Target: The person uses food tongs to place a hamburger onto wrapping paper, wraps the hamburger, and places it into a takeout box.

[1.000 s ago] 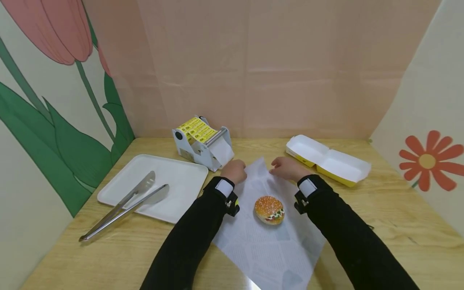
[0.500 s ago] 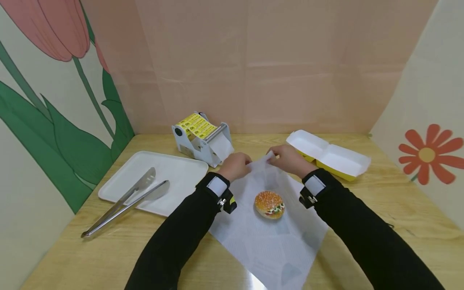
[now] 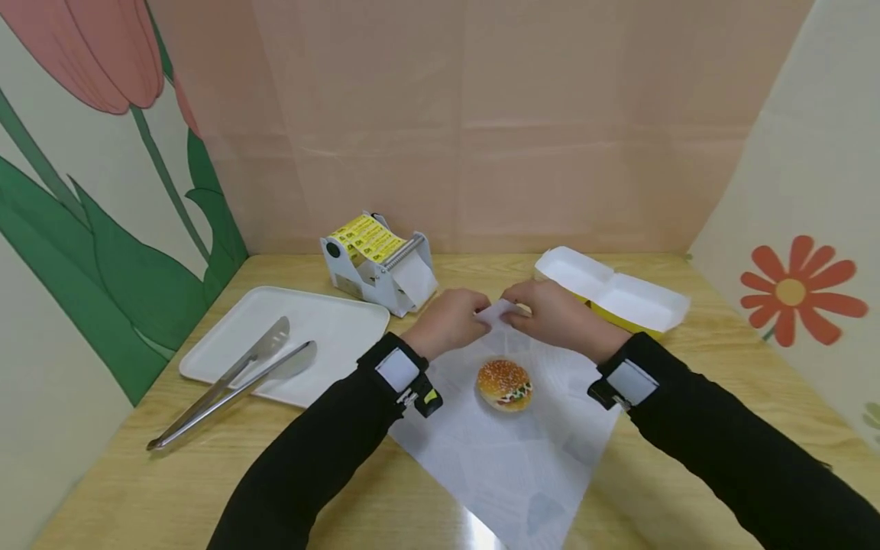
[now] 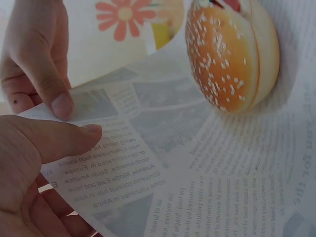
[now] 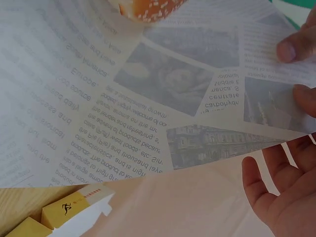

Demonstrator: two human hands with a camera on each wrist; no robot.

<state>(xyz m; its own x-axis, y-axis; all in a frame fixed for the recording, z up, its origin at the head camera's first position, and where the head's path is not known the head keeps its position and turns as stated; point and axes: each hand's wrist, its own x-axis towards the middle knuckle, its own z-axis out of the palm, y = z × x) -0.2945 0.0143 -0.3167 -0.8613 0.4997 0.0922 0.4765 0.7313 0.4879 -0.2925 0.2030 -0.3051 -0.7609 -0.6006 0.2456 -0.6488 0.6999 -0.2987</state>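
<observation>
A sesame-topped burger [image 3: 505, 385] lies on a sheet of newsprint-patterned wrapping paper [image 3: 509, 473]. At the far corner of the sheet, raised from the table, my left hand [image 3: 449, 321] pinches the paper. My right hand [image 3: 560, 319] pinches the same corner close beside it. In the left wrist view, the left thumb [image 4: 74, 140] presses on top of the paper with the other fingers beneath. Seen from the right wrist, the right hand's fingers [image 5: 291, 182] sit under the paper's edge. Neither hand touches the burger.
A white tray [image 3: 357, 313] with metal tongs [image 3: 223, 389] resting across its edge is at the left. Behind the left hand stands a label dispenser [image 3: 378, 263] with a yellow roll. An opened yellow-and-white burger box [image 3: 619, 294] lies at the back right of the wooden table [image 3: 137, 496].
Both hands have come closer together at the far corner and now pinch it, lifting it slightly off the table. The burger stays in its place on the paper.
</observation>
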